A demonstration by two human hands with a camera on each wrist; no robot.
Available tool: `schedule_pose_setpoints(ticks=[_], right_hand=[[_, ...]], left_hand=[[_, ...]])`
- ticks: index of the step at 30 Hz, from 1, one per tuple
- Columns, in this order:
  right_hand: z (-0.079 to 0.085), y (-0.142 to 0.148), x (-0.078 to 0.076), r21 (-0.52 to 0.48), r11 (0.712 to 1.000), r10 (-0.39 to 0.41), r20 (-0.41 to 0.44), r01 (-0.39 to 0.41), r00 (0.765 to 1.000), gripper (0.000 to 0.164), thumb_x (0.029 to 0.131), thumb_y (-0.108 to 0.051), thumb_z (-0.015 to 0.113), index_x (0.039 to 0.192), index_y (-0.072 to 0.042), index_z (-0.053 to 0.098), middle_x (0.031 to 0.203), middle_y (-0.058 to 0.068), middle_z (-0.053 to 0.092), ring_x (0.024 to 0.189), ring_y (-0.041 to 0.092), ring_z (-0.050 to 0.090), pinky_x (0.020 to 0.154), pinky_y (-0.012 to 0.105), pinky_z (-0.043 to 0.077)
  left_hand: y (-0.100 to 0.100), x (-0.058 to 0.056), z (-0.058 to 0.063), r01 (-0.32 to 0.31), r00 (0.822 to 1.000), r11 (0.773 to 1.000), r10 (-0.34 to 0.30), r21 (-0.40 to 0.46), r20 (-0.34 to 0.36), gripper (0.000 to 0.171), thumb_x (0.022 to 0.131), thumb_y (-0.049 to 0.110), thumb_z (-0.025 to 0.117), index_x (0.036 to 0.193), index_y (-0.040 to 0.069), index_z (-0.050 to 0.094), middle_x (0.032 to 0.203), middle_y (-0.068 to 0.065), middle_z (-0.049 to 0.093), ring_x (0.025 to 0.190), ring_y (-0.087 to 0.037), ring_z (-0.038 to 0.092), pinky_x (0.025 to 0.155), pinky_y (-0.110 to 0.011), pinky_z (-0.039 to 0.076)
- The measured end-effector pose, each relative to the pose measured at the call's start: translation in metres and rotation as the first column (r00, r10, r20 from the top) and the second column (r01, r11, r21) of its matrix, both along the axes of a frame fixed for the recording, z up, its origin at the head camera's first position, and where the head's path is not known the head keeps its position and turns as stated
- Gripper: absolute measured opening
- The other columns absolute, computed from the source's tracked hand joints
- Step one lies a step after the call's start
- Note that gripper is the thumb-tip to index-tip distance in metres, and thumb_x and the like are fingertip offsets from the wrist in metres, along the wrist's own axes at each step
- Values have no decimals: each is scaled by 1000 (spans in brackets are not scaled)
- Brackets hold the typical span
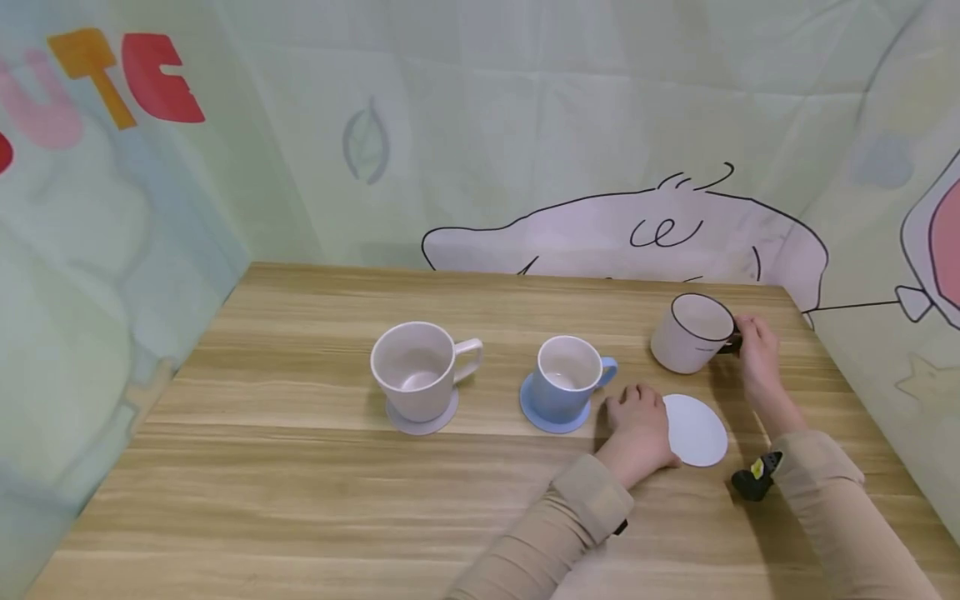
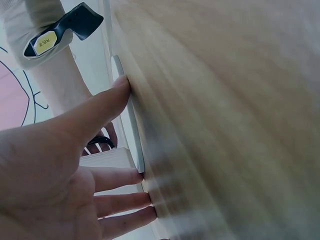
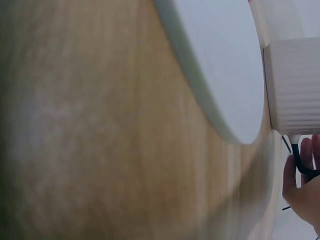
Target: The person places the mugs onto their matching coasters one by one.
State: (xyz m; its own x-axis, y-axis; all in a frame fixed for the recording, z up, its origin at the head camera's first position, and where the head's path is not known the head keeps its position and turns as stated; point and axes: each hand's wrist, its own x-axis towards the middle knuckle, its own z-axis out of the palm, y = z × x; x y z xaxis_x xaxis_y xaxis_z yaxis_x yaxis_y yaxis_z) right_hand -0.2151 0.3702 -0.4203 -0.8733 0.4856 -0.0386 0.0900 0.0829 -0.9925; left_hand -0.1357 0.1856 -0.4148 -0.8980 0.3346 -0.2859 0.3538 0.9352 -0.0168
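At the right of the table in the head view stands a white ribbed mug (image 1: pixel 678 343) with a dark rim and black handle. My right hand (image 1: pixel 761 358) grips that handle from the right side. In front of the mug lies a round white coaster (image 1: pixel 699 433), flat on the wood. My left hand (image 1: pixel 639 432) holds the coaster by its left edge; in the left wrist view the thumb (image 2: pixel 120 87) and fingertips (image 2: pixel 135 176) meet its rim at two separate spots. The right wrist view shows the mug (image 3: pixel 295 85) just beyond the coaster (image 3: pixel 225 65).
A blue mug (image 1: pixel 562 392) stands on a blue coaster (image 1: pixel 557 425), close left of my left hand. Farther left, a larger white mug (image 1: pixel 412 375) sits on a pale lilac coaster (image 1: pixel 423 427). A printed cloth (image 1: pixel 525 125) hangs behind the wooden table (image 1: pixel 300 483).
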Motion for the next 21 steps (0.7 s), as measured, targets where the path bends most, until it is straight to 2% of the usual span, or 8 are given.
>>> schedule_pose_setpoints(ticks=[7,13,17,21], right_hand=[[-6,-4,-2,-21,999,-30,-43,29,999,32,100,-16,42,72,-25,56,74,-19,52,85,2,43,76,13,36],[-5,-2,-4,-20,999,-35,-39,34,999,33,100,-17,42,71,-25,56,74,-18,52,83,1,43,75,13,35],[-2,1,-3,-47,999,0,-33,-1,999,36,99,-15,43,68,-24,57,67,-16,51,75,0,45,69,12,37],[0,2,-1,-158,983,77,-82,-89,994,40,100,-13,41,64,-21,57,59,-11,50,62,3,46,62,16,40]], left_hand=[[1,-1,-1,-20,1000,1000,20,-22,10,94,68,78,63,146,34,35,148,17,35,135,-3,33,99,-33,39],[2,-1,-2,-21,1000,1000,21,-15,-9,94,67,78,64,145,34,36,146,17,37,133,-3,36,97,-33,40],[3,-1,-1,-17,1000,1000,16,-20,-11,94,66,78,64,145,34,36,146,17,37,133,-3,36,97,-32,40],[3,-1,-1,-11,1000,1000,10,-29,-13,95,66,79,63,145,34,35,147,17,36,133,-3,35,98,-32,40]])
